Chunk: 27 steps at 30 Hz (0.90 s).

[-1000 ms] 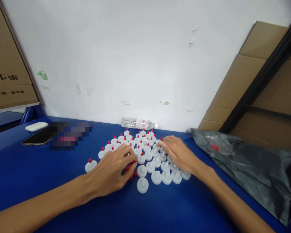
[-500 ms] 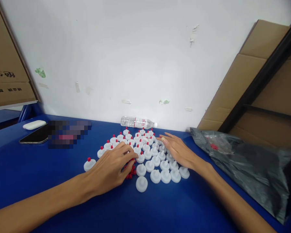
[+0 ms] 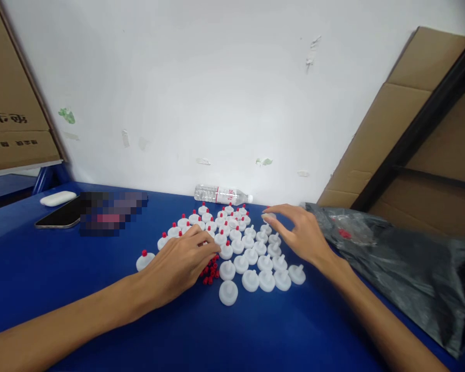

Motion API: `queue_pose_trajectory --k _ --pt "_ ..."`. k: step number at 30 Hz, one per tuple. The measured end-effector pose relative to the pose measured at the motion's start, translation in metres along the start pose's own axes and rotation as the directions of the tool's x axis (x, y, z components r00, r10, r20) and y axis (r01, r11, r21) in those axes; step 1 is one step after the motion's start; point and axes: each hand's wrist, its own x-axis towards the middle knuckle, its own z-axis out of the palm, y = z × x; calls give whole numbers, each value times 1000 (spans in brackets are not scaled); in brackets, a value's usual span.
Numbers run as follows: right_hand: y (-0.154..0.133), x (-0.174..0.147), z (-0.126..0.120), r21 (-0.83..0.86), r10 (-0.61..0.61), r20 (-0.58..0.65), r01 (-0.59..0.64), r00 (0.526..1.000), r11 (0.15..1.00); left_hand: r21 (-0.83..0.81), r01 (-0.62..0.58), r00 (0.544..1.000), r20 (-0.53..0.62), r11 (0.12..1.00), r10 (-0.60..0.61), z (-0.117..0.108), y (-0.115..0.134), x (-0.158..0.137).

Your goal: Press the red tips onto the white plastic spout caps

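Note:
Several white round nozzle caps with narrow spouts stand on the blue table. Many on the left and at the back carry small red tips, such as one white nozzle cap with a red tip at the far left. My left hand is closed over a pile of small red tips, thumb and fingers close together; what they pinch, if anything, is hidden. Raised at the right back of the group, my right hand pinches a white nozzle cap between thumb and fingers, with red showing at its top.
A clear plastic bottle lies behind the caps by the wall. A phone and a white case are at left. On the right, a small clear bag with red pieces rests on a dark plastic bag. Cardboard leans behind.
My right hand has lifted and drawn to the right, bringing a white nozzle cap into its pinch. The left hand stays over the red tips, its fingers slightly closer together.

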Motion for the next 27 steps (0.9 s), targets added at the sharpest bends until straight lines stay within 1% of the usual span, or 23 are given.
queue_pose_trajectory --k 2,4,11,14,16,18,20,24,27 --pt "-2 -1 1 -3 -22 -52 22 998 1000 25 9 1000 3 1000 -9 -1 1 0" --pt "-4 -2 2 4 -35 -68 35 997 999 38 16 1000 -1 999 -16 -2 2 0" --pt "-19 -5 0 38 -65 2 65 998 997 -7 41 999 5 999 -41 -7 5 2" --pt "-29 -8 2 78 -133 32 131 991 988 -36 48 998 -33 998 -50 -10 9 2" --pt "-39 -11 5 113 -223 39 217 974 970 -65 49 995 -79 997 -54 -12 12 2" --pt "-52 -15 9 153 -322 33 314 946 937 -82 37 991 -124 996 -47 -13 14 1" --pt "-66 -18 12 180 -407 21 397 913 900 -91 11 990 -141 996 -24 -12 16 0" --pt "-86 -20 14 172 -518 -35 515 855 839 -76 -46 996 -81 996 40 -11 15 -1" --pt "-91 -18 14 173 -536 -46 535 843 827 -87 -81 996 -40 993 78 -12 15 -1"
